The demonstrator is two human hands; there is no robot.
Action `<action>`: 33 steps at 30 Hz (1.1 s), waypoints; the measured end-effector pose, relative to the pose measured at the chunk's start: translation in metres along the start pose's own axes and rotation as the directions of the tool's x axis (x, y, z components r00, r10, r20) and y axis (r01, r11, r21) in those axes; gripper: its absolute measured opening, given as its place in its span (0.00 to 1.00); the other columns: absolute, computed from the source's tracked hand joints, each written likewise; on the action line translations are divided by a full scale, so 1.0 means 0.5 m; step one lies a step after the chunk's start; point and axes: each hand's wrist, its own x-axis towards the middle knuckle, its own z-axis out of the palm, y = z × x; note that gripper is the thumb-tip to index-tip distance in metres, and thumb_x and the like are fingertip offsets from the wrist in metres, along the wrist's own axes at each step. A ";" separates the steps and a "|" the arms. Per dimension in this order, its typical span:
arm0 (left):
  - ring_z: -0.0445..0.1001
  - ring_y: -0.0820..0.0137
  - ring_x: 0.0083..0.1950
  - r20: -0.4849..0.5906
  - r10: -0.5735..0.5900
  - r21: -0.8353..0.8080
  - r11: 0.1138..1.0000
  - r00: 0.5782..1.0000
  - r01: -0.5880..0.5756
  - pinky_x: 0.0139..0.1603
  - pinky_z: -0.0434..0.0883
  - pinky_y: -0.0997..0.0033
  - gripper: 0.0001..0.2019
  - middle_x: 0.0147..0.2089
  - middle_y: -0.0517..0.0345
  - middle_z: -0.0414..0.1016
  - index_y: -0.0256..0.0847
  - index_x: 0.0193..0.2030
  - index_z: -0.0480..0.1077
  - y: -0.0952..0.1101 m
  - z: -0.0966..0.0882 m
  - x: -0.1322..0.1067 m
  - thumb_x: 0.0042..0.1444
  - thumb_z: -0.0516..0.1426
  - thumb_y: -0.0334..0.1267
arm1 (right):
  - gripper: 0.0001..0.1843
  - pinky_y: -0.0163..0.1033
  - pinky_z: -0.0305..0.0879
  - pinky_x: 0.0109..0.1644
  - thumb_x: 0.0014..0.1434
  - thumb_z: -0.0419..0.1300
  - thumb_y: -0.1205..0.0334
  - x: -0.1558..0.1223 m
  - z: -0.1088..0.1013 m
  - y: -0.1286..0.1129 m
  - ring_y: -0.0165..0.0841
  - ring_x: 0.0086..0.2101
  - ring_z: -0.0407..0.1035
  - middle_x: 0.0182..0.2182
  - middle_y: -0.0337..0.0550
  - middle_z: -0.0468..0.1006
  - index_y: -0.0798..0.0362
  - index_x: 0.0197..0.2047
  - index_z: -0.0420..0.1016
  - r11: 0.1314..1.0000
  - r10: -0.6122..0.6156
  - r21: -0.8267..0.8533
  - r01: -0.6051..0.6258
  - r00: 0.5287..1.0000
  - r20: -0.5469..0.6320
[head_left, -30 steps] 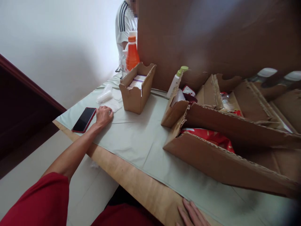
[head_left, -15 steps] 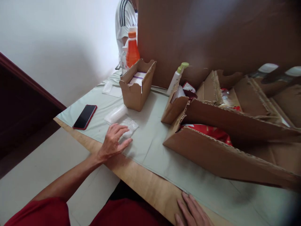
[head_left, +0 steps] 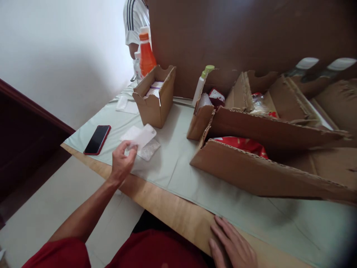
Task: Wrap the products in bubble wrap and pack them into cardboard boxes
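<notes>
My left hand [head_left: 122, 160] pinches the near end of a translucent phone case [head_left: 145, 137] between thumb and fingers. The case is tilted up off the table, and a small cutout shows at its far corner. Beneath and beside it lie a clear crinkled plastic packet [head_left: 150, 149] and a whitish flat piece [head_left: 129, 133], whose kind I cannot make out. Left of that hand, a dark-screened phone with a red edge [head_left: 97, 139] rests on the tablecloth. My right hand [head_left: 232, 243] lies flat on the table's wooden edge, fingers stretched out, holding nothing.
A small cardboard box [head_left: 154, 98] holds white packs. Behind it stand an orange bottle [head_left: 147, 57] and a clear bottle. Cardboard trays [head_left: 237, 171] with red packages fill the right side, near a green-capped bottle [head_left: 199, 87]. A person in a white sleeve [head_left: 134, 22] is behind.
My left hand has gone from open above the table to pinching the phone case, whose far end now points up and right. The view has shifted slightly; my right hand stays on the edge.
</notes>
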 end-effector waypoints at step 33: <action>0.77 0.44 0.58 0.340 0.428 0.113 0.866 0.838 -0.488 0.59 0.71 0.37 0.13 0.52 0.40 0.81 0.38 0.48 0.77 0.087 0.054 -0.154 0.69 0.54 0.42 | 0.31 0.61 0.74 0.54 0.61 0.62 0.47 0.052 -0.217 0.150 0.56 0.58 0.73 0.61 0.65 0.76 0.58 0.61 0.75 0.797 0.479 -0.107 -0.595 0.729 -0.489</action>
